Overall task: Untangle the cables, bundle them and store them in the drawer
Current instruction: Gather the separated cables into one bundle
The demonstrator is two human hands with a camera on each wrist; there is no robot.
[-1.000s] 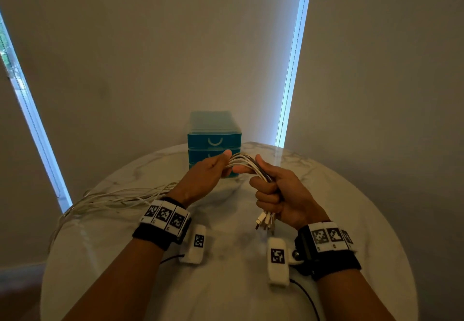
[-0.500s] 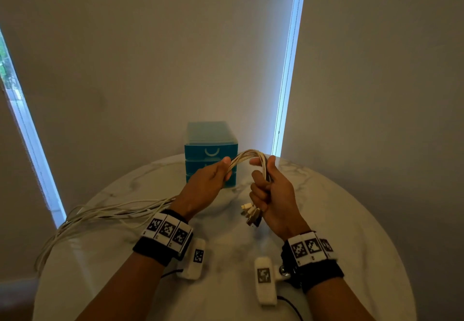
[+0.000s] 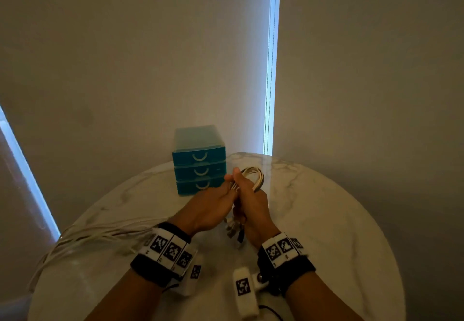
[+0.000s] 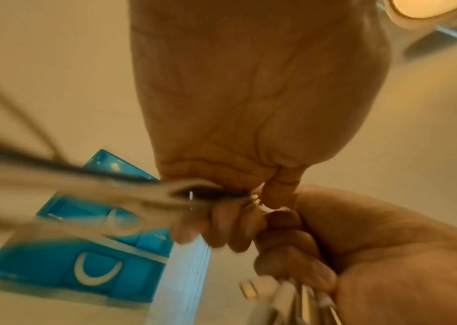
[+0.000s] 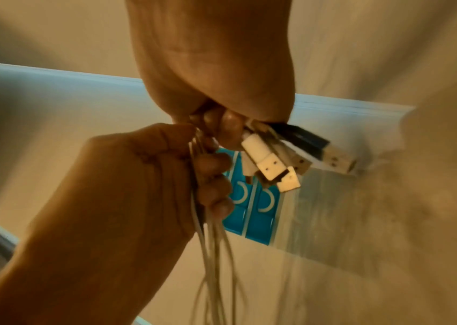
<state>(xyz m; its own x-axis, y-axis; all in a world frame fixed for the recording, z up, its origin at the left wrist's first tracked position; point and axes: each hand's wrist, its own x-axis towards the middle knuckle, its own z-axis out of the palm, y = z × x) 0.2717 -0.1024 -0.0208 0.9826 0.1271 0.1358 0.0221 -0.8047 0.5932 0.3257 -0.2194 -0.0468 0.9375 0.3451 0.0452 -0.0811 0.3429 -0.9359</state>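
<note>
Several white cables [image 3: 254,175] are folded into a loop above the marble table [image 3: 326,220], in front of the teal drawer unit [image 3: 198,159] with three closed drawers. My right hand [image 3: 241,182] grips the bundle below the loop, and its USB plugs [image 3: 234,231] hang under the fist. My left hand [image 3: 229,188] presses against the right and holds the same cables. The long strands [image 3: 88,237] trail left off the table. The right wrist view shows the plugs [image 5: 274,167] sticking out of my right hand [image 5: 221,125]. Beside them my left hand [image 5: 210,176] holds the strands [image 5: 213,252].
The drawer unit [image 4: 82,263] stands at the table's far edge against a plain wall. Window blinds with bright gaps [image 3: 271,69] rise behind it. The cable tails hang over the table's left rim [image 3: 42,268].
My two hands have come together from about a hand's width apart. The arc of cable between them has folded into a tight loop above my right fist.
</note>
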